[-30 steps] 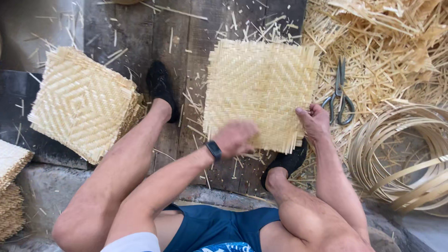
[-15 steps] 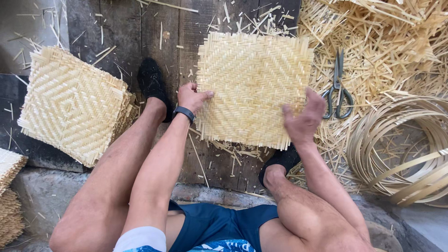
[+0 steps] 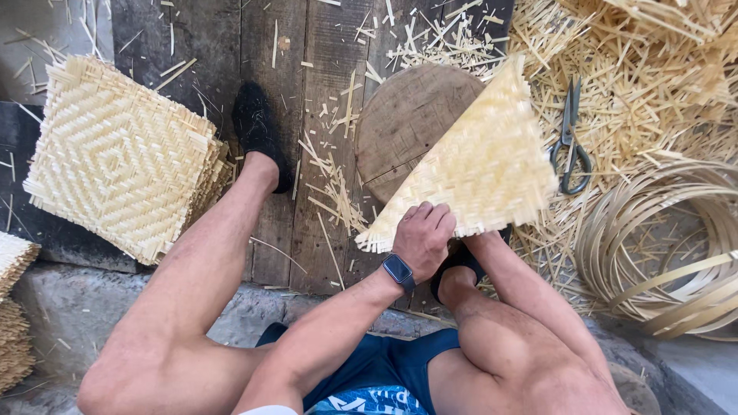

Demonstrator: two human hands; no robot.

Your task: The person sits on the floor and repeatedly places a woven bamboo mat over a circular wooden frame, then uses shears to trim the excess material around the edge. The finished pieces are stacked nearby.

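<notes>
Woven mat [image 3: 477, 161] in hand: pale split-bamboo strips, flat square, tight plaiting, frayed strip ends along every edge. It is tilted up off the round wooden block [image 3: 407, 123], one corner high, the lower edge by my knees. My left hand [image 3: 423, 238] grips that lower edge, fingers curled over the top face, dark watch on the wrist. My right hand is behind the mat; cannot tell its grip, only the forearm running up to the underside.

The block is dark, worn, scarred on top, half hidden by the mat. The dark, rough floor planks [image 3: 307, 92] are littered with thin offcuts. To my left, a stack of finished mats [image 3: 119, 157], the same weave with a concentric diamond pattern, well apart from my hands. To my right, metal scissors [image 3: 570, 138] lie on a heap of loose strips [image 3: 653, 69], near the mat's far edge. Coiled flat bamboo hoops [image 3: 669, 246] lie beside my right leg.
</notes>
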